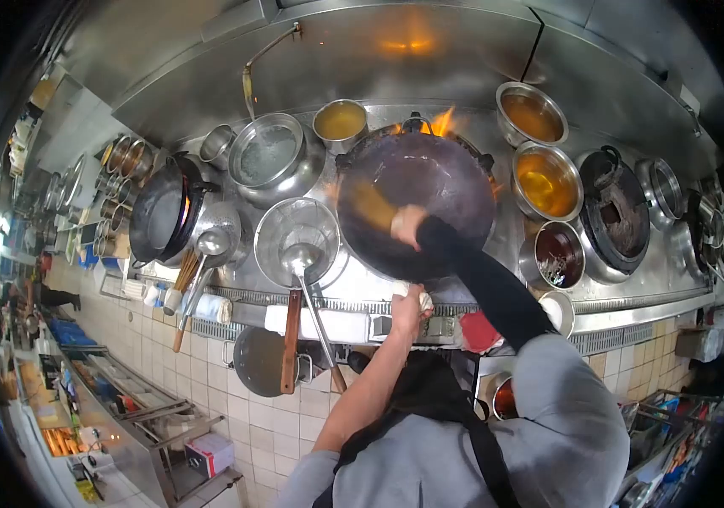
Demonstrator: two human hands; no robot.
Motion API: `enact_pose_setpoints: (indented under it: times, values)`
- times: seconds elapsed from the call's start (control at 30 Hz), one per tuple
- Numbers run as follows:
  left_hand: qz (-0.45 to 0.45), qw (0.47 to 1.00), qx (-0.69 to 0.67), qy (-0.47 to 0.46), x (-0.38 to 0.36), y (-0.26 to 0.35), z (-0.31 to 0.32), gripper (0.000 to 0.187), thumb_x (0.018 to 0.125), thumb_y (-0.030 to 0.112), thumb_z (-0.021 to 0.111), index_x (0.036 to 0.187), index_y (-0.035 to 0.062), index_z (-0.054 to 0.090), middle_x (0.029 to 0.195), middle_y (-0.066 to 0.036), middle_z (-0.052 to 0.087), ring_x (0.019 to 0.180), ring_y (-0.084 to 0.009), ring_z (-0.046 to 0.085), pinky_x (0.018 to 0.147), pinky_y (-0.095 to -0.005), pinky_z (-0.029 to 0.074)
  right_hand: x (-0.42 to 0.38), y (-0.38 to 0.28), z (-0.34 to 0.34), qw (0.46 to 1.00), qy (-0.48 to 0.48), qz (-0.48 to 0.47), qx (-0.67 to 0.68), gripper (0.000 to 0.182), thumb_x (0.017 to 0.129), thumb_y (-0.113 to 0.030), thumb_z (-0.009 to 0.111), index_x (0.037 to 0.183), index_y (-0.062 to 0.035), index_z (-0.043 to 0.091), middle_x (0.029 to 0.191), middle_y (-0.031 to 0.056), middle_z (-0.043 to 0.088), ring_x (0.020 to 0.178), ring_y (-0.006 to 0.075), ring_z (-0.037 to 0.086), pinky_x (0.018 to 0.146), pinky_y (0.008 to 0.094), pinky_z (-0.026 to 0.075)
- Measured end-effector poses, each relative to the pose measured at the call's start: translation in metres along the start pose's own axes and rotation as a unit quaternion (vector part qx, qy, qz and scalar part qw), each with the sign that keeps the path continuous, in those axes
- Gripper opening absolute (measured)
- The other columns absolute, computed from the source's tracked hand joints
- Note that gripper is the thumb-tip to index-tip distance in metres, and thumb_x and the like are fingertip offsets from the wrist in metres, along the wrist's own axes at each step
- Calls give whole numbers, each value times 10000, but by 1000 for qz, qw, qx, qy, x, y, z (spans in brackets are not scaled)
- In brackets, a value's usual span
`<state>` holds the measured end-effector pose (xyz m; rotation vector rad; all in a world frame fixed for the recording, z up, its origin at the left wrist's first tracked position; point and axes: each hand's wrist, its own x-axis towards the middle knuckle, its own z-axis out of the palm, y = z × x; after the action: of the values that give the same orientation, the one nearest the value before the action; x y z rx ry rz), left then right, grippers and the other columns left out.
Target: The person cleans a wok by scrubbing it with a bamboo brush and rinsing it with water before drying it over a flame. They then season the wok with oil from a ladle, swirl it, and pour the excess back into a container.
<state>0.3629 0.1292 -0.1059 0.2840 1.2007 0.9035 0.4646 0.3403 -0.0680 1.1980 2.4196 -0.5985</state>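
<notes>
A large dark wok (442, 173) sits over a burner, and orange flames (442, 123) rise behind its far rim. Inside the wok, my right hand (410, 225) is closed around a blurred, yellowish brush-like tool (372, 206). My left hand (412, 306) grips a folded white cloth (404, 290) at the wok's near edge. A wire strainer (273, 241) with a steel ladle (301, 256) resting in it lies to the left of the wok.
Bowls of amber liquid (548, 182) and reddish sauce (559, 251) stand to the right. On the left are a pot of clear liquid (267, 151) and another wok (161, 212). A red cloth (480, 332) lies on the front edge.
</notes>
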Motion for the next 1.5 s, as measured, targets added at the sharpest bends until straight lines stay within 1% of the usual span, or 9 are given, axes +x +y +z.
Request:
enact_pose_setpoints:
  times: [0.1, 0.13, 0.3, 0.6, 0.73, 0.87, 1.0, 1.27, 1.5]
  values:
    - [-15, 999, 42, -25, 1, 19, 1, 253, 986, 251, 630, 961, 10, 558, 749, -93, 617, 578, -192, 608, 462, -300, 458, -93, 8, 71, 909, 322, -145, 222, 539, 816, -435, 726, 1225, -85, 716, 944, 151, 767, 956, 315, 732, 863, 451, 561]
    - [-21, 999, 47, -7, -3, 22, 3, 259, 988, 256, 631, 963, 8, 560, 754, -95, 619, 580, -194, 610, 459, -298, 456, -107, 45, 31, 984, 55, -23, 166, 467, 837, -390, 709, 1204, -101, 726, 1090, 261, 728, 905, 276, 741, 857, 355, 574]
    - [-27, 998, 47, -21, -8, 20, 1, 321, 987, 274, 641, 1058, -17, 524, 788, -111, 630, 598, -203, 621, 463, -300, 463, -73, 114, -36, 735, 508, 407, 188, 629, 930, -346, 621, 1469, -69, 449, 1115, 290, 697, 961, 450, 713, 830, 534, 580]
    - [-31, 984, 170, -50, -40, 31, -42, 398, 1016, 395, 640, 1103, 19, 543, 814, -79, 646, 597, -175, 643, 467, -288, 495, -71, 32, 59, 942, 220, 160, 196, 466, 865, -407, 640, 1161, -58, 731, 1069, 248, 725, 1029, 395, 702, 947, 508, 522]
    - [11, 982, 172, -73, -96, 49, -74, 372, 1003, 307, 675, 1182, 11, 541, 866, -84, 655, 654, -186, 686, 526, -297, 550, -30, 66, 20, 619, 570, 448, 302, 343, 892, -298, 635, 1100, -40, 722, 991, 260, 727, 909, 406, 719, 802, 507, 568]
    - [1, 982, 173, -72, -132, 48, -121, 381, 991, 224, 686, 1247, -12, 530, 943, -110, 661, 763, -219, 720, 625, -323, 592, 48, 95, 30, 953, 149, 100, 244, 429, 906, -425, 568, 860, -27, 720, 839, 229, 720, 769, 394, 711, 716, 475, 553]
    - [25, 995, 96, -16, -158, 47, -167, 360, 986, 178, 670, 1245, -35, 538, 1003, -136, 665, 808, -261, 726, 682, -362, 605, -106, 41, -33, 966, -132, -27, 219, 526, 912, -481, 543, 805, -3, 734, 641, 152, 688, 661, 268, 702, 663, 428, 558]
    - [18, 996, 85, 8, -159, 32, -202, 326, 949, 103, 701, 1214, -25, 563, 973, -143, 699, 771, -255, 744, 610, -332, 600, -33, 97, 33, 788, 316, 494, 189, 329, 906, -326, 606, 1042, -59, 742, 1101, 206, 741, 1010, 387, 727, 881, 490, 578]
    - [88, 991, 104, 14, -155, 36, -191, 546, 887, -10, 740, 1368, 42, 487, 980, -104, 689, 800, -200, 713, 706, -331, 597, -59, 68, 93, 955, 249, 80, 139, 314, 952, -277, 510, 976, -37, 711, 986, 255, 728, 932, 390, 720, 796, 501, 562]
